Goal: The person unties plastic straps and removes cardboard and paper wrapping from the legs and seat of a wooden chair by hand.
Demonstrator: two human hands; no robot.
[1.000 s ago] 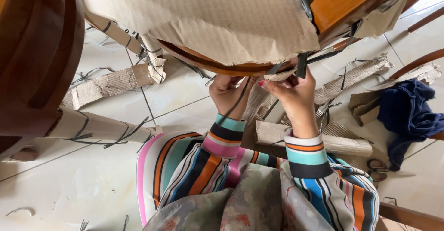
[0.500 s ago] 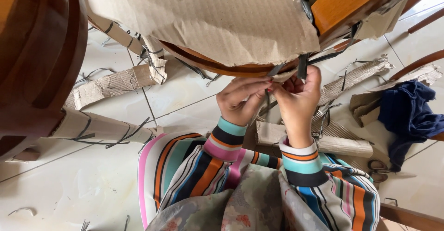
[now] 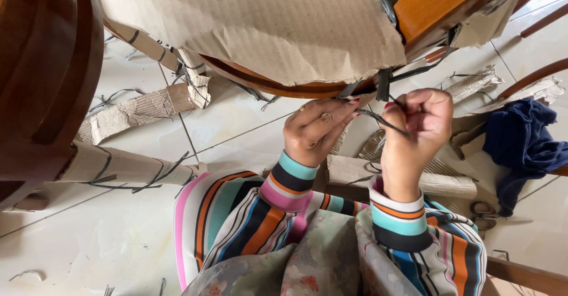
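Observation:
A wooden chair frame (image 3: 438,3) wrapped in brown corrugated cardboard (image 3: 266,23) hangs over the white tiled floor. Thin black plastic straps (image 3: 381,121) run off its lower edge. My left hand (image 3: 316,130) pinches one end of a strap just under the cardboard's rim. My right hand (image 3: 414,127) is closed in a fist around the same strap, a little to the right. Both arms wear striped multicoloured sleeves.
A dark round wooden piece (image 3: 41,77) fills the left. Cardboard-wrapped legs (image 3: 124,166) and torn cardboard scraps (image 3: 136,109) lie on the floor. A dark blue cloth (image 3: 520,145) and scissors (image 3: 488,213) lie at right. Cut strap bits are scattered on the tiles.
Both hands have risen closer to the cardboard's edge and drawn slightly apart, pulling the black strap taut between them.

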